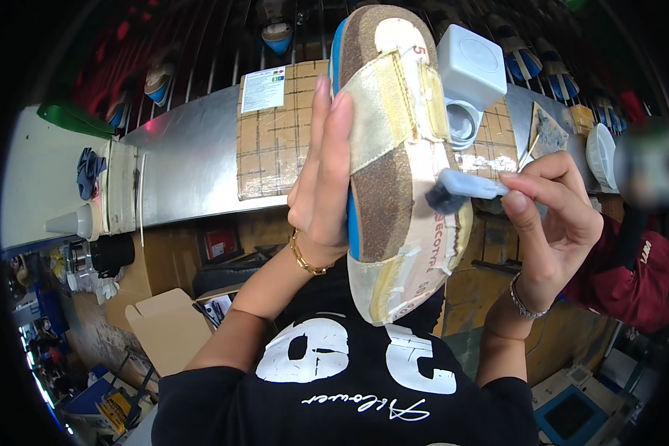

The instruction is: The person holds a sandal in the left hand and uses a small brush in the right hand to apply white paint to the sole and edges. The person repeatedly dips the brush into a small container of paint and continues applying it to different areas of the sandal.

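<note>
Raised before me is an unfinished shoe point(383, 204), stretched over a blue last with its underside toward me. Brown speckled and cream material wraps over its edges onto a pale insole board. My left hand point(322, 167) grips the shoe from its left side, fingers straight up along the edge; the thumb is hidden. Between thumb and fingertips, my right hand point(554, 212) pinches a small brush point(474, 184) with a light blue handle. Its dark bristles touch the right part of the underside, near the middle.
Behind the shoe, a cardboard sheet point(275, 167) covers part of a metal bench point(193, 149). A white plastic container point(472, 67) stands there, with a white bowl point(600, 156) farther right. More blue lasts point(524, 63) sit on a rack beyond. A person in maroon point(639, 275) is close at right.
</note>
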Demonstrator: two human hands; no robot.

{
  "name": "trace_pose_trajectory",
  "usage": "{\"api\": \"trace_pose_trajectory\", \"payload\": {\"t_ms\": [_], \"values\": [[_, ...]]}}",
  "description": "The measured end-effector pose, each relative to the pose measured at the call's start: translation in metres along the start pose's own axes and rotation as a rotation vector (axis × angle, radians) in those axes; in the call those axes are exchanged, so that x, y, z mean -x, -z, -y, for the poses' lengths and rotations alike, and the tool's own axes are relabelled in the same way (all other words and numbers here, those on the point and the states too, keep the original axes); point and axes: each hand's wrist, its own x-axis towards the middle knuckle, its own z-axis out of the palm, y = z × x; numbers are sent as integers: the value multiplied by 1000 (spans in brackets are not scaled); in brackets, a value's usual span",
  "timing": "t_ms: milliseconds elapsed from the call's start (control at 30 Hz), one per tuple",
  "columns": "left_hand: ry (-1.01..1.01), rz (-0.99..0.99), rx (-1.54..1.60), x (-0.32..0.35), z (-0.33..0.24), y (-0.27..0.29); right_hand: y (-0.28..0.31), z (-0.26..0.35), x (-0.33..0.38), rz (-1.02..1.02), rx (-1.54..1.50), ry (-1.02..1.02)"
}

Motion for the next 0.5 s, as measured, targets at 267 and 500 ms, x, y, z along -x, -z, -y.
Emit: {"api": "trace_pose_trajectory", "payload": {"t_ms": [267,500], "values": [[-60,-45,-70,-4,0,2,-12,7,-7,-115,296,296],[-36,-47,-125,-14,-11,11,-2,-4,-14,-41,198,377]]}}
